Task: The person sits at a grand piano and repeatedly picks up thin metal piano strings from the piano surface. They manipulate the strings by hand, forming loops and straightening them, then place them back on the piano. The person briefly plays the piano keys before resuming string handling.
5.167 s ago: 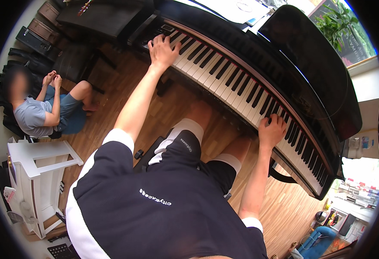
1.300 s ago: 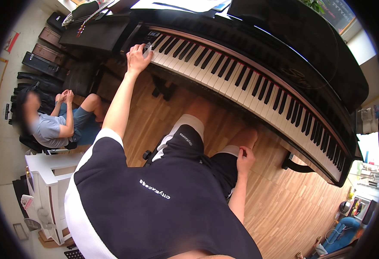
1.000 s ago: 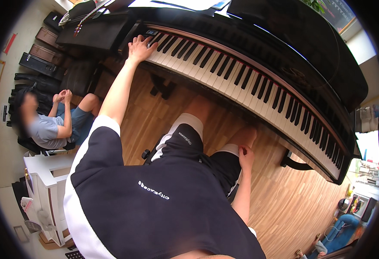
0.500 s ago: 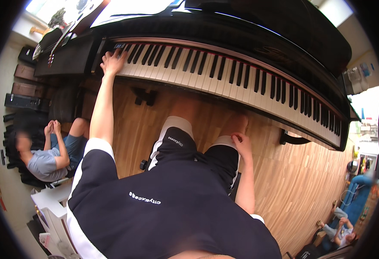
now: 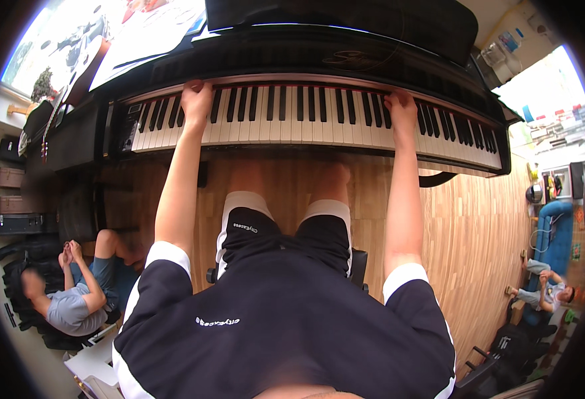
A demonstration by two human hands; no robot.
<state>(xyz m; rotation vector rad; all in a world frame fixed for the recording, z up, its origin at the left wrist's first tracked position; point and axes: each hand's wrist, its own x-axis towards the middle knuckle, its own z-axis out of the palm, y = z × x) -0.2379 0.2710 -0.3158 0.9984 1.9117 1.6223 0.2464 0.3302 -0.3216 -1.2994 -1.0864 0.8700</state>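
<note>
A black piano (image 5: 346, 60) stands in front of me with its row of white and black keys (image 5: 292, 132) uncovered. Toward the left part of the keyboard, my left hand (image 5: 197, 101) is closed, its fingers curled at the brownish front lip of the key cover (image 5: 292, 78) behind the keys. My right hand (image 5: 402, 110) curls its fingers at the same lip, farther right, above the keys. Both arms reach forward nearly straight. The fingertips of both hands are partly hidden.
Sheets of paper (image 5: 149, 43) lie on top of the piano at the left, near a guitar (image 5: 79, 86). A seated person (image 5: 79, 299) is at my left; another person (image 5: 547, 291) sits far right by a blue sofa (image 5: 553, 229). Wooden floor (image 5: 465, 253) spreads below the keyboard.
My left hand has left the control panel at the keyboard's left end and moved right to the cover's lip. My right hand has risen from my thigh to the lip. My view has turned.
</note>
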